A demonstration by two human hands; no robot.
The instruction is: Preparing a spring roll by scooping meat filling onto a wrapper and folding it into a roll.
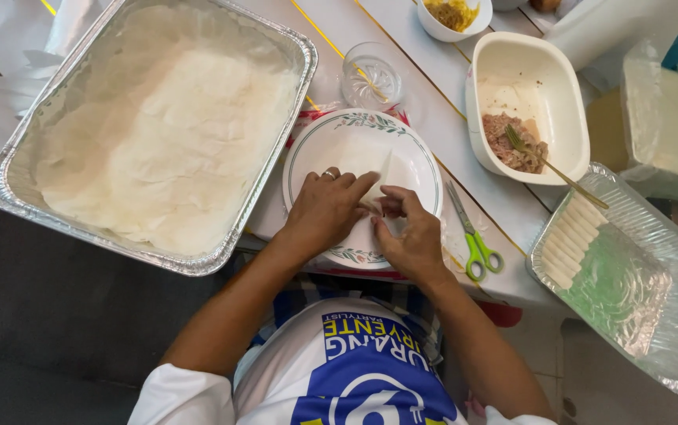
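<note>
**Counter inventory: wrapper on the plate, both hands at work**

1. Left hand (325, 211): I see it lying palm-down over the plate, a ring on one finger, its grip narrow, fingertips pressed to the folded edge of the wrapper.
2. Right hand (411, 234): just beside the left, its grip a close pinch on the same wrapper from the near side.
3. Wrapper (378, 175): thin, pale, soft sheet, one corner folded to a point; it lies on the middle of the plate, between both hands.
4. Plate (426, 161): round, white, glazed, with a green floral band at the rim; it stands on the white planked counter (426, 94).
5. Foil tray (8, 185): large, rectangular, crimped rim, filled with a stack of round, wrinkled, floury sheets; left of the plate.
6. Scissors (474, 240): green plastic handles, steel blades, flat on the counter just right of the plate.
7. Cream tub (563, 102): rounded rectangle, holding coarse minced filling with a fork stuck in.
8. Clear plastic tray (654, 315): ribbed, glossy, at the far right, with a row of slim white rolls laid side by side along one end.
9. Glass dish (370, 77): small, cut pattern, beyond the plate.
</note>
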